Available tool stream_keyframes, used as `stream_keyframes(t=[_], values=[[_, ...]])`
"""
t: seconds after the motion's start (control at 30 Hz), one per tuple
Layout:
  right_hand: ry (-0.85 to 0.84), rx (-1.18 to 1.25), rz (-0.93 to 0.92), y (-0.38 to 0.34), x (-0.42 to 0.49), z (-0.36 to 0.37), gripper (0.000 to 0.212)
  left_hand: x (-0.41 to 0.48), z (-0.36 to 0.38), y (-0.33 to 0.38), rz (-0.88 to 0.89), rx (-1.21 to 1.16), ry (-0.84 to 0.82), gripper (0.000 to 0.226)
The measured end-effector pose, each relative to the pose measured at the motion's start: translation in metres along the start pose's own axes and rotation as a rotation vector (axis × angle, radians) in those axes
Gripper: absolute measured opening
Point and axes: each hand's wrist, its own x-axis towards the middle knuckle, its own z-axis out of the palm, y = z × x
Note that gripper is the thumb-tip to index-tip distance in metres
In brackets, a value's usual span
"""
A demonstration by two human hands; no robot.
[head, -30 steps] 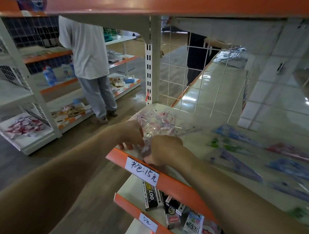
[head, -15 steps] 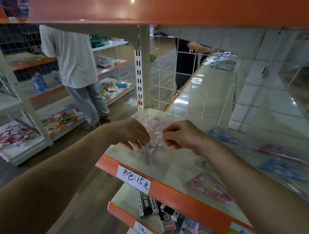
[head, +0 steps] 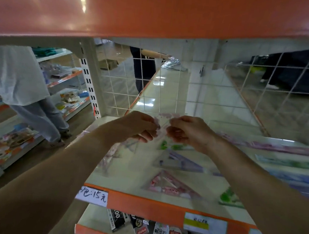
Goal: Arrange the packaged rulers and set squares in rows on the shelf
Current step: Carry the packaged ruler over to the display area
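Your left hand and right hand each pinch the top of a clear pink packet, side by side. It seems to hang long-way down over the left end of the shelf, equally near both.

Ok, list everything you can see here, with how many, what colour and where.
held packet: one, clear with pink print, pinched between both hands above the shelf
set square packets: at least three, pink, purple, green, flat on the shelf
ruler packets: several, pink, green, blue, shelf right; blurred
shelf: one, cream with orange edge, centre
price label: one, white, shelf edge left
small boxes: several, black, white, lower shelf
wire grid: one, white, behind shelf
bystander: one, white top, aisle left
left hand: one, bare, pinching the held packet's top
right hand: one, bare, pinching the held packet's top
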Motion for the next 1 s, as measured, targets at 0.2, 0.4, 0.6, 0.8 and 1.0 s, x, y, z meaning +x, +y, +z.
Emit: stream_keyframes(t=[0.2,0.4,0.6,0.8,1.0], values=[[0.267,-0.071,-0.167,-0.012,-0.013,-0.050,0.009,0.019,0.032,0.024,0.020,-0.065,0.012,0.011],[0.430,-0.827,-0.528,-0.009,-0.026,-0.067,0.020,0.030,0.071,0.050,-0.054,-0.303,-0.237,0.039],[0.281,-0.886,-0.516,-0.005,-0.043,-0.081,0.022,0.032,0.098,0.064,-0.037,-0.358,-0.299,0.023],[0.503,-0.692,-0.417,-0.010,-0.060,-0.119,0.023,0.031,0.101,0.062,-0.056,-0.290,-0.387,0.025],[0.382,-0.477,-0.254,-0.011,-0.071,-0.131,0.013,0.032,0.113,0.070,-0.016,-0.268,-0.343,0.017]])
